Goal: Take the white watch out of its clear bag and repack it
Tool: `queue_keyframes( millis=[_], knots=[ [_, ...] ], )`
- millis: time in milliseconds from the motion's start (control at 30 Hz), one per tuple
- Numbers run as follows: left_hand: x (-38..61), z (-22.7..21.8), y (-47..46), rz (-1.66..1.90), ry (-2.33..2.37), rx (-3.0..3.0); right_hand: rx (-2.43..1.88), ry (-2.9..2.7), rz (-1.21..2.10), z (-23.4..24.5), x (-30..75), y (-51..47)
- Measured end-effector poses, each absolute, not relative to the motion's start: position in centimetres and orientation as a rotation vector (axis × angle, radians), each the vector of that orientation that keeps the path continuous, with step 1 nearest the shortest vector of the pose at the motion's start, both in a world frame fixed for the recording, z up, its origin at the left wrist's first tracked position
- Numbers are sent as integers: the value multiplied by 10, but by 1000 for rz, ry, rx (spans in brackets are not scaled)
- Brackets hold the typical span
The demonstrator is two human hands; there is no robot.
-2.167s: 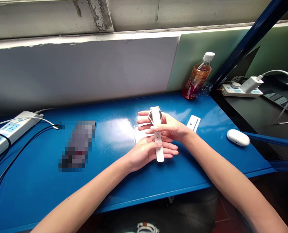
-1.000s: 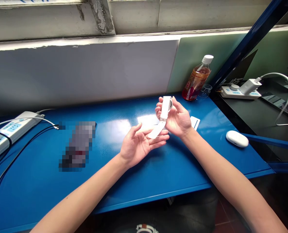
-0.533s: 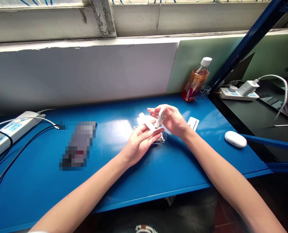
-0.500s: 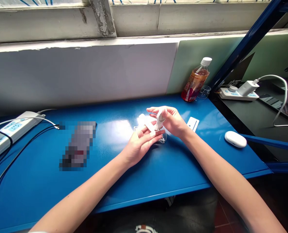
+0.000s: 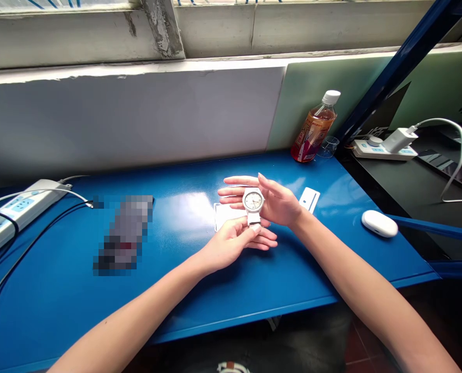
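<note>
A white wristwatch point(image 5: 253, 201) with a round pale dial faces up between my two hands, above the blue table. My left hand point(image 5: 234, 241) pinches the lower strap under its thumb, its other fingers reaching out beneath. Behind the watch, my right hand point(image 5: 275, 202) is turned palm up with straight, spread fingers; the watch head lies against these fingers. A flat white object with a pale outlined edge point(image 5: 220, 215) lies on the table, partly covered by my hands. A white card point(image 5: 309, 199) with a dark stripe is beside my right wrist.
A drink bottle point(image 5: 316, 127) leans at the back beside a clear cup point(image 5: 327, 147). A white rounded case point(image 5: 379, 224) lies at right. On the left are a pixelated dark flat object point(image 5: 127, 228), cables and a power strip point(image 5: 28, 202). Another strip point(image 5: 384, 149) stands at far right.
The watch has turned from side-on to dial up and come slightly nearer. My left thumb has closed on its strap, and my right fingers have straightened out behind it.
</note>
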State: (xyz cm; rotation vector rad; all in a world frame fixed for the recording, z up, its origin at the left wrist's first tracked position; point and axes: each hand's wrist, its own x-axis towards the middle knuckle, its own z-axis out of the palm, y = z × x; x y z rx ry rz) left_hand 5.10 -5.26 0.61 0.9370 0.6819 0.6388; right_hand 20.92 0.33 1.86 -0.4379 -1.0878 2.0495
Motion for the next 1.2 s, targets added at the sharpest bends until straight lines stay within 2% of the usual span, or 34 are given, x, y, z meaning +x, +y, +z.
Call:
queue_keyframes(
  millis=[533, 633, 767, 833, 1033, 1200],
  knots=[
    [55, 3, -52, 802, 788, 885, -416, -1055, 2044, 19, 212, 6],
    [52, 1, -50, 889, 834, 1015, -549, -1151, 1834, 17, 209, 7],
    [42, -3, -43, 1286, 1212, 1327, -881, -1477, 1090, 17, 209, 9],
    [36, -5, -39, 1305, 1358, 1537, -957, -1573, 881, 19, 211, 8],
    [30, -17, -32, 1182, 1380, 2250, -908, -1717, 1064, 11, 227, -1],
    [34, -25, -34, 1042, 1364, 2509, -993, -1751, 949, -7, 233, -7]
  ],
)
